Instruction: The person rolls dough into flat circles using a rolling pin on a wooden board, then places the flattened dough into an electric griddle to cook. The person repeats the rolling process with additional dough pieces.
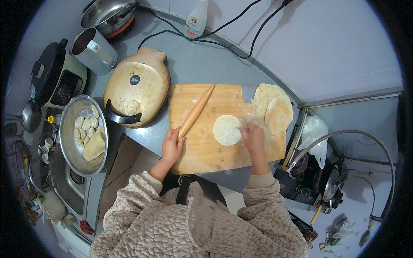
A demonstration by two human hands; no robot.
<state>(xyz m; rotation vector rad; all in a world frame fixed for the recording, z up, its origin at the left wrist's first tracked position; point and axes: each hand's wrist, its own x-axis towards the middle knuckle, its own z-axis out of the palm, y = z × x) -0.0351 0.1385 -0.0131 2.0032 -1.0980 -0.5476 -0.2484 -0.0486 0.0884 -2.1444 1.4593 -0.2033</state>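
A floured wooden cutting board (200,158) lies before me on the counter. My left hand (172,145) grips the lower end of a tapered wooden rolling pin (196,113), which slants up and away across the board. A round, flat disc of rolled dough (226,130) rests near the board's middle. At its right edge is my right hand (253,135), thumb and fingertips drawn together on or just by the dough; whether they pinch the edge is unclear. Large cooked flatbreads (279,114) overlap at the board's upper right corner.
An electric baking pan (138,84) with its lid down stands left of the board. Beyond it, a metal basin (66,161) holds dough pieces. A pressure cooker (51,74), a jug (96,51) and a steel pot (105,16) line the left side. Cables and a spray bottle (196,21) are at the back.
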